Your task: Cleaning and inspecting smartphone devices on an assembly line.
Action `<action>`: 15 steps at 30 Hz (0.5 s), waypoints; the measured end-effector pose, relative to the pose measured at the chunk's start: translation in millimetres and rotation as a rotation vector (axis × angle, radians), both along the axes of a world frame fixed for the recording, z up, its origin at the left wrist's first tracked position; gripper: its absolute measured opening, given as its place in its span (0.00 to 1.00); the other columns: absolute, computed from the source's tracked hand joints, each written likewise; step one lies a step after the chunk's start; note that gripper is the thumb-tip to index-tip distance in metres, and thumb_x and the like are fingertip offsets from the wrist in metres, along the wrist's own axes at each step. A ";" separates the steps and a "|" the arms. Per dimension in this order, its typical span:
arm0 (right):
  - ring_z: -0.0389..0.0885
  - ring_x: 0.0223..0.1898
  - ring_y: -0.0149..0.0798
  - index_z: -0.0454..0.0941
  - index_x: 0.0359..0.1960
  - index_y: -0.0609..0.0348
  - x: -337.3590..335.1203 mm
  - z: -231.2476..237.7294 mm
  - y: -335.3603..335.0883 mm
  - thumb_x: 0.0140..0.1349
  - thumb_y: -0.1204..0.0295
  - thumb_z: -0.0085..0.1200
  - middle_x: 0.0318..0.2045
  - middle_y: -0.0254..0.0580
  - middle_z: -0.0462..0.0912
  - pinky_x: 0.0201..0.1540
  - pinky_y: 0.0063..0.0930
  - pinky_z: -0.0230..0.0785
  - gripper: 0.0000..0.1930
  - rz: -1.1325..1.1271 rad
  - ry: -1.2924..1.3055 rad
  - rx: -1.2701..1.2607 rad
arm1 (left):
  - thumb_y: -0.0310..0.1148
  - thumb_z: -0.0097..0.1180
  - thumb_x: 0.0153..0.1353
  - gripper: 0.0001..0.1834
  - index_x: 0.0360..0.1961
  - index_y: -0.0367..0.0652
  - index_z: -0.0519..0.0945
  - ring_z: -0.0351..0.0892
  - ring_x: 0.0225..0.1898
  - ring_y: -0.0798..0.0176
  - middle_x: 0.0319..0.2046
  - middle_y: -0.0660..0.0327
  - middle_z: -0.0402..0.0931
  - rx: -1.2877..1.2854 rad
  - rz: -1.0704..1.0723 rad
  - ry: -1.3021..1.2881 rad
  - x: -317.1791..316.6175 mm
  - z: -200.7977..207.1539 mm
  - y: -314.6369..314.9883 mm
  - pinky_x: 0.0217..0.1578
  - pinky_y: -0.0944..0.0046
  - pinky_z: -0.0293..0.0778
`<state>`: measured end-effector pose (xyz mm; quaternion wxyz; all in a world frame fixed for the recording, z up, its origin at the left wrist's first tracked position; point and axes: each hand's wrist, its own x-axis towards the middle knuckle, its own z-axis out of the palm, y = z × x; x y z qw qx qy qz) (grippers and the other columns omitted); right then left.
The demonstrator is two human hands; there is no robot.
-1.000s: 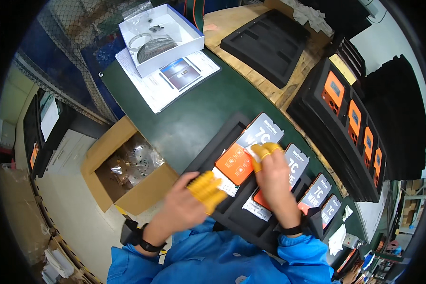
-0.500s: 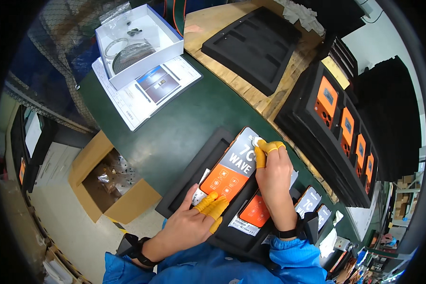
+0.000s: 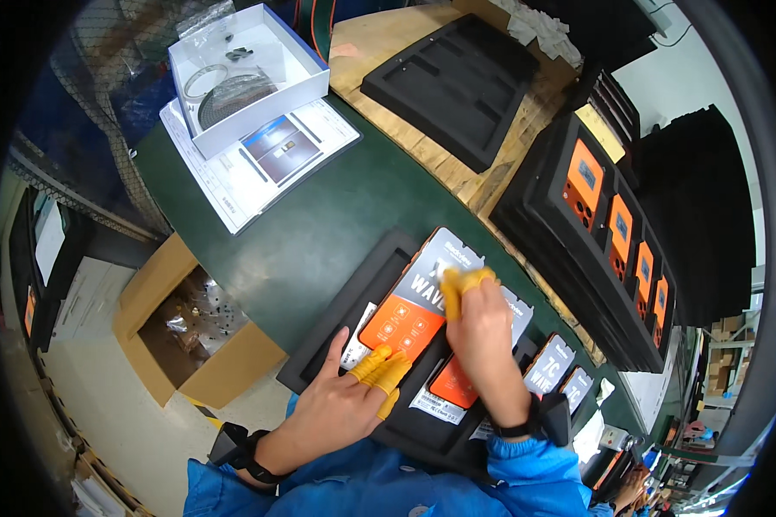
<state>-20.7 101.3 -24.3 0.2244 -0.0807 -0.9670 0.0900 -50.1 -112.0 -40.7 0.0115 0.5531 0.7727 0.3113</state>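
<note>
Left hand (image 3: pixel 345 401) is loosely spread on a flat orange-and-grey phone (image 3: pixel 416 303) in a black foam tray (image 3: pixel 332 323), dark green bench (image 3: pixel 259 258)'s near edge. Right hand (image 3: pixel 481 323)'s fingers are bunched, can't tell if holding anything.

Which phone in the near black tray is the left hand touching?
The leftmost phone: the left hand rests on its orange end; the other three lie farther right.

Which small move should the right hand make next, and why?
Perhaps draw the right hand lightly along the gray upper part of the leftmost phone in the black tray: the yellow-covered fingertips are there, while the left hand touches the orange lower end, likely steadying it.
</note>
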 end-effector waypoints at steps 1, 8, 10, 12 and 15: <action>0.75 0.26 0.53 0.74 0.29 0.65 -9.5 -0.1 3.1 0.47 0.80 0.62 0.25 0.51 0.73 0.27 0.41 0.68 0.09 -0.049 0.040 0.036 | 0.35 0.55 0.55 0.15 0.39 0.35 0.80 0.80 0.23 0.63 0.26 0.57 0.81 -0.042 -0.003 0.012 0.3 0.7 -2.2 0.64 0.36 0.44; 0.76 0.28 0.53 0.73 0.30 0.65 -0.8 -5.3 -12.7 0.49 0.81 0.60 0.27 0.52 0.74 0.29 0.42 0.71 0.08 0.045 0.060 0.037 | 0.34 0.55 0.54 0.17 0.43 0.35 0.79 0.82 0.28 0.63 0.25 0.56 0.81 -0.008 0.042 -0.052 -0.2 1.5 -7.1 0.63 0.34 0.45; 0.76 0.27 0.53 0.73 0.30 0.65 16.2 -2.4 -24.6 0.50 0.81 0.61 0.27 0.53 0.74 0.29 0.41 0.71 0.08 0.069 0.058 -0.053 | 0.33 0.56 0.53 0.17 0.43 0.35 0.78 0.83 0.31 0.63 0.28 0.56 0.81 -0.099 -0.040 -0.062 -1.1 5.3 -7.1 0.63 0.34 0.46; 0.75 0.25 0.54 0.73 0.30 0.65 4.7 -7.6 -3.8 0.52 0.80 0.60 0.26 0.52 0.74 0.28 0.41 0.70 0.08 0.037 0.086 0.017 | 0.33 0.56 0.52 0.16 0.41 0.36 0.79 0.83 0.33 0.64 0.29 0.57 0.81 -0.025 -0.029 -0.096 -2.4 7.3 -1.0 0.63 0.33 0.46; 0.75 0.27 0.55 0.73 0.31 0.66 -46.6 5.2 7.7 0.49 0.81 0.58 0.27 0.53 0.74 0.27 0.44 0.68 0.08 0.001 0.080 0.012 | 0.33 0.57 0.51 0.15 0.40 0.36 0.79 0.83 0.31 0.64 0.28 0.57 0.81 0.092 0.036 -0.029 2.0 -2.4 -4.1 0.63 0.33 0.45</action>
